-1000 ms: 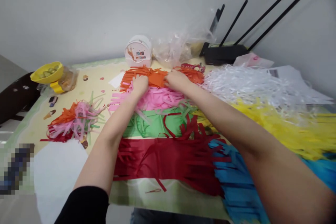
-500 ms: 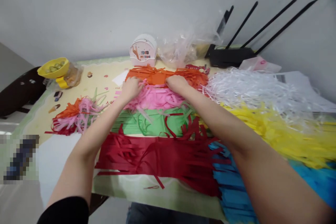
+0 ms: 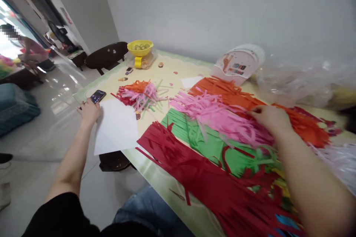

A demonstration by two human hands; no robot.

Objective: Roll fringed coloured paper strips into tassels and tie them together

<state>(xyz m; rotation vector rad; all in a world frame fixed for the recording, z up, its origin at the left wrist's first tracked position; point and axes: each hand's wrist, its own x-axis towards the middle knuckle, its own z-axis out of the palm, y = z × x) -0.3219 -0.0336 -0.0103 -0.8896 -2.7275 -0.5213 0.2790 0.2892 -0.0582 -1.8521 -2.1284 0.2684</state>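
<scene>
At the table's left edge, my left hand [image 3: 90, 111] has its fingers closed at the near end of a phone [image 3: 98, 96] with a lit screen. My right hand [image 3: 271, 119] pinches the upper edge of the pink fringed sheet [image 3: 228, 120], just below the orange fringed sheet [image 3: 236, 90]. Nearer to me lie a green fringed sheet [image 3: 207, 139] and a dark red one [image 3: 191, 170], roughly in rows. A small multicoloured bundle of strips [image 3: 140, 94] lies between my hands, beside a white paper sheet [image 3: 116, 127].
A yellow bowl of green fruit [image 3: 140, 47] stands on a jar at the back. Against the wall are a white holder [image 3: 239, 63] and a clear plastic bag [image 3: 297, 77]. White shredded strips [image 3: 340, 163] lie at right. A person [image 3: 30, 50] sits far left.
My view has swung left. My left hand has left the orange and pink sheets and reached over to the phone. My right hand has stayed at the pink sheet.
</scene>
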